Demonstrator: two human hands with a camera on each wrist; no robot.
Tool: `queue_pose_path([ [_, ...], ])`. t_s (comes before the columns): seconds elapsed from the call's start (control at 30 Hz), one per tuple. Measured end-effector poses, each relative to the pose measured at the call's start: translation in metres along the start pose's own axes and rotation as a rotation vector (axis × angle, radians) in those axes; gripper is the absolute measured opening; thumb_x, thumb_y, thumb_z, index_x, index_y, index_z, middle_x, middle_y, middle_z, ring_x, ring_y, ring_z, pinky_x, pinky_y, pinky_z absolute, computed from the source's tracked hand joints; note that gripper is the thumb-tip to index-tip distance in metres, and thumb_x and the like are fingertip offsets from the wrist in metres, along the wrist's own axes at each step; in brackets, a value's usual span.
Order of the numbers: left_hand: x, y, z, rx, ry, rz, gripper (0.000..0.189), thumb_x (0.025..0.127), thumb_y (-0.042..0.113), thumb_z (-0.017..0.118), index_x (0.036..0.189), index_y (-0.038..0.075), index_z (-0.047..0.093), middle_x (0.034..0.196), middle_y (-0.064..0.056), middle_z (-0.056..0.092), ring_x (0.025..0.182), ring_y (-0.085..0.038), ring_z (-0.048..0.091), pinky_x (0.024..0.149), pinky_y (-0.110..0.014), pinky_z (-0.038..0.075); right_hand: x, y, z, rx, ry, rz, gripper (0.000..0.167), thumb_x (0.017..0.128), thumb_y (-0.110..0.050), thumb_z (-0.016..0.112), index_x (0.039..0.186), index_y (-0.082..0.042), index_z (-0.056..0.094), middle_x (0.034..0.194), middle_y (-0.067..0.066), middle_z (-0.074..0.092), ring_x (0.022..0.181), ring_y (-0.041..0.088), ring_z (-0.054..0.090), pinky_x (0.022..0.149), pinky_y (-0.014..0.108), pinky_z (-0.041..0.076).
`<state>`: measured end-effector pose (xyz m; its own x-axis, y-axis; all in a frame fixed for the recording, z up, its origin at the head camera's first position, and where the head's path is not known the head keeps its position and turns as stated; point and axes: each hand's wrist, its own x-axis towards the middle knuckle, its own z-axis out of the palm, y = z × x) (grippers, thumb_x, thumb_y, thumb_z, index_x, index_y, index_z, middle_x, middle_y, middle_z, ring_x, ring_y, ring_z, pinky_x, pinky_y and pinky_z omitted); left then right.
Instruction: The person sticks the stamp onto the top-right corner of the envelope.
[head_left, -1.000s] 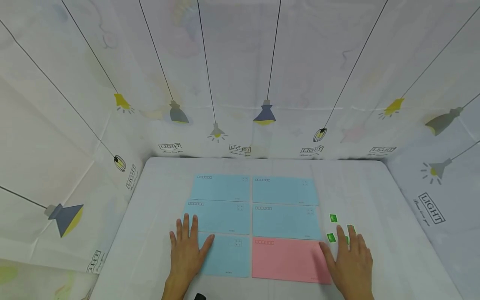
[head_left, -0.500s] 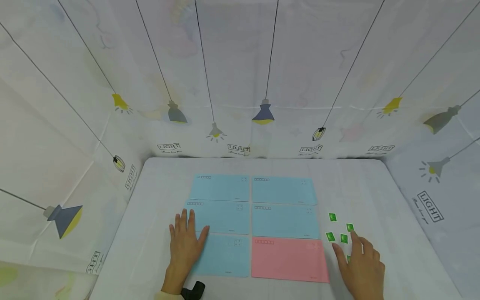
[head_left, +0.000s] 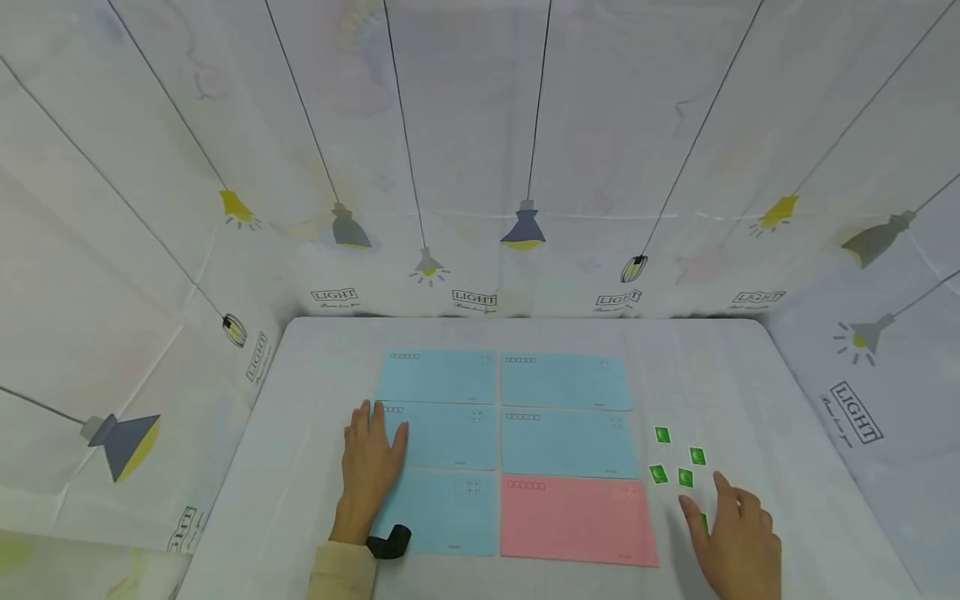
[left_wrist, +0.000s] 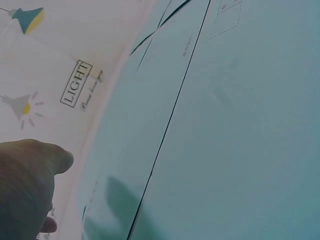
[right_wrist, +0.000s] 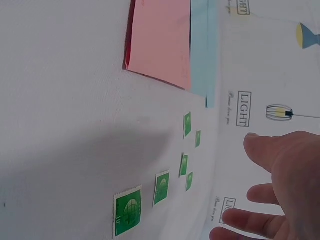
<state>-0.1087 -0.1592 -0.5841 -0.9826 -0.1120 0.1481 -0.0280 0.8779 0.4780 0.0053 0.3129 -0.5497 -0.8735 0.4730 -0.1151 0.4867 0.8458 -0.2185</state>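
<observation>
Blue envelopes [head_left: 570, 446] and one pink envelope [head_left: 573, 525] lie flat in two columns on the white table. My left hand [head_left: 369, 467] is over the left ends of the middle and lower blue envelopes, fingers extended and thumb apart. In the left wrist view its shadow falls on the blue paper. To the right of the pink envelope, my right hand [head_left: 738, 542] is above the table with fingers slightly bent and nothing between them. Several green postage stamps [head_left: 686, 477] lie loose beside it. One stamp [head_left: 704, 522] is partly hidden behind this hand.
A white cloth printed with hanging lamps [head_left: 522, 227] rises behind the table [head_left: 705, 358] and along its sides. A black band with a block [head_left: 390, 543] sits on my left wrist, next to a beige sleeve [head_left: 342, 571].
My right hand has moved right and back from over the stamps, uncovering several of them. My left hand has slid slightly forward, its thumb drawn in. Envelopes and stamps lie as before.
</observation>
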Motion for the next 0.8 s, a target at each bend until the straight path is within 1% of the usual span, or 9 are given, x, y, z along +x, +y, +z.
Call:
queue_pose_path([
  [0.17,0.012,-0.001,0.002,0.006,0.053,0.023,0.066,0.098,0.034,0.062,0.143,-0.010,0.046,0.148,-0.033,0.044,0.135,-0.049,0.045,0.109,-0.063,0.040,0.001,0.007,0.000,0.012,-0.006,-0.009,0.071,0.097,-0.035,0.063,0.147,0.007,0.034,0.132,0.037,0.039,0.120,0.055,0.042,0.098,0.067,0.040],
  [0.3,0.023,0.000,0.003,0.023,0.087,0.022,0.062,0.097,0.033,0.063,0.140,-0.010,0.049,0.142,-0.032,0.049,0.127,-0.049,0.050,0.097,-0.065,0.045,0.003,0.013,0.001,0.045,-0.012,-0.002,0.062,0.098,-0.022,0.063,0.145,0.010,0.038,0.130,0.038,0.041,0.118,0.055,0.045,0.096,0.064,0.043],
  [0.37,0.029,0.001,0.005,0.032,0.080,0.010,0.061,0.098,0.033,0.062,0.139,-0.010,0.050,0.141,-0.031,0.051,0.125,-0.049,0.051,0.093,-0.065,0.046,0.005,0.016,0.001,0.058,-0.019,0.007,0.058,0.097,-0.015,0.063,0.143,0.011,0.040,0.128,0.038,0.042,0.117,0.054,0.047,0.095,0.063,0.045],
  [0.5,0.038,0.000,0.008,0.040,0.046,-0.018,0.061,0.098,0.034,0.061,0.140,-0.009,0.050,0.141,-0.029,0.051,0.126,-0.047,0.048,0.095,-0.063,0.044,0.007,0.020,0.001,0.080,-0.055,0.025,0.053,0.097,-0.010,0.063,0.140,0.012,0.042,0.122,0.036,0.045,0.111,0.050,0.051,0.092,0.059,0.047],
  [0.63,0.044,-0.001,0.010,0.044,0.034,-0.031,0.061,0.098,0.035,0.061,0.139,-0.009,0.050,0.140,-0.029,0.051,0.127,-0.047,0.048,0.098,-0.063,0.043,0.009,0.023,0.001,0.093,-0.104,0.050,0.049,0.097,-0.011,0.063,0.135,0.013,0.044,0.114,0.033,0.049,0.101,0.044,0.054,0.086,0.055,0.049],
  [0.7,0.047,-0.002,0.011,0.055,0.031,-0.029,0.061,0.098,0.035,0.061,0.137,-0.010,0.051,0.140,-0.029,0.051,0.127,-0.047,0.048,0.098,-0.063,0.043,0.008,0.026,0.002,0.092,-0.123,0.054,0.046,0.097,-0.012,0.063,0.131,0.014,0.047,0.108,0.031,0.053,0.094,0.039,0.056,0.081,0.052,0.050],
  [0.8,0.050,-0.005,0.013,0.072,0.028,-0.023,0.060,0.098,0.035,0.062,0.135,-0.011,0.053,0.138,-0.029,0.052,0.126,-0.047,0.049,0.098,-0.062,0.044,0.008,0.031,0.003,0.091,-0.177,0.056,0.043,0.097,-0.015,0.064,0.124,0.015,0.050,0.097,0.027,0.057,0.083,0.032,0.058,0.073,0.046,0.051],
])
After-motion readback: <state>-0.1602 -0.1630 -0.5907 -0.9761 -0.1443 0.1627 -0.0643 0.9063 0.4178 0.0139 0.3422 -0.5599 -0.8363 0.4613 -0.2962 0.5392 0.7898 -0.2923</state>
